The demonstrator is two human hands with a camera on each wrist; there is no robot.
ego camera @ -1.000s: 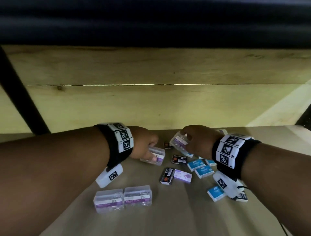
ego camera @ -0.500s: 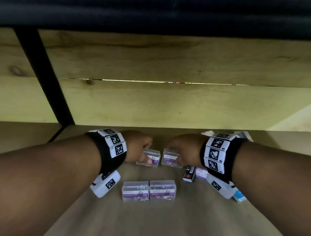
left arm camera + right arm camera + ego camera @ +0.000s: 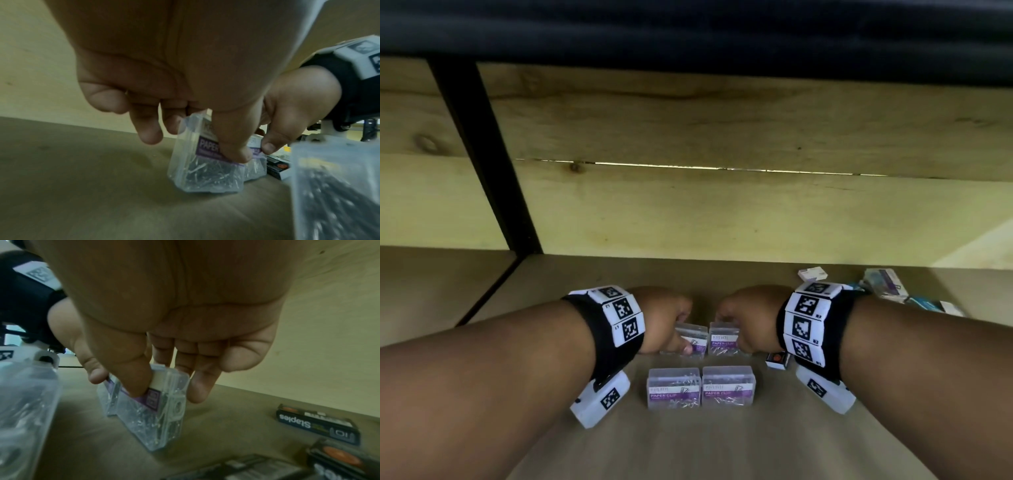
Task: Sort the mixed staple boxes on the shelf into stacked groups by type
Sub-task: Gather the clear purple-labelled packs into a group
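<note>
Two clear plastic paper clip boxes with purple labels (image 3: 674, 389) (image 3: 728, 386) lie side by side near the front of the wooden shelf (image 3: 688, 445). Just behind them my left hand (image 3: 671, 320) pinches another such box (image 3: 690, 339) (image 3: 205, 168) between thumb and fingers. My right hand (image 3: 743, 315) pinches a fourth one (image 3: 724, 342) (image 3: 156, 415) right beside it. Both held boxes stand on edge and touch the shelf. A black staples box (image 3: 777, 360) (image 3: 316, 424) lies to the right of my right hand.
More small boxes, white, purple-labelled and blue, lie at the back right of the shelf (image 3: 883, 282). A black metal upright (image 3: 482, 154) stands at the back left. The wooden back wall (image 3: 722, 212) is close behind my hands. Another dark box with an orange dot (image 3: 339, 457) lies nearer.
Both hands have carried their clear boxes down and nearer, and set them side by side behind the front pair. The view has shifted, so the loose boxes now lie at the right.
</note>
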